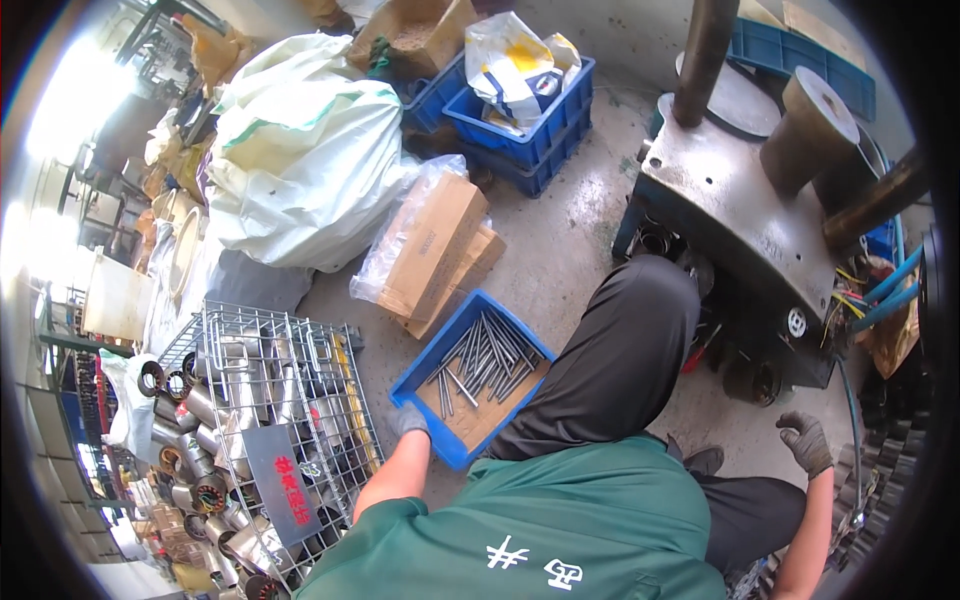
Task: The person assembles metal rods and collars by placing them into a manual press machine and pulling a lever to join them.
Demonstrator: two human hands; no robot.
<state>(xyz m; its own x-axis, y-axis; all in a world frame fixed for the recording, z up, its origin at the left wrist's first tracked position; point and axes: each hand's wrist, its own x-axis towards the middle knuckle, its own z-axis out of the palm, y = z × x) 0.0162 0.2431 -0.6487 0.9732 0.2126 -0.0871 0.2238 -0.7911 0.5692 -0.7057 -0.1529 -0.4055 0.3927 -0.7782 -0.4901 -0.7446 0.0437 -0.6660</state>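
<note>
Two gloved hands | left hand [409,420] gripping blue tray [440,385] rim | right hand [806,441] loosely spread | concrete floor [570,240]

Gloved left hand [409,420] grips near corner of blue tray [430,372] holding metal rods [488,358]; gloved right hand [806,441] hangs open, far right, beside machine [740,215].

Daylight floods in from the upper left, blowing that corner out to white glare. The floor [570,250] is evenly lit, with soft shadows. The centre is sharp; edges bend and smear, and a black rim closes the round picture.
</note>
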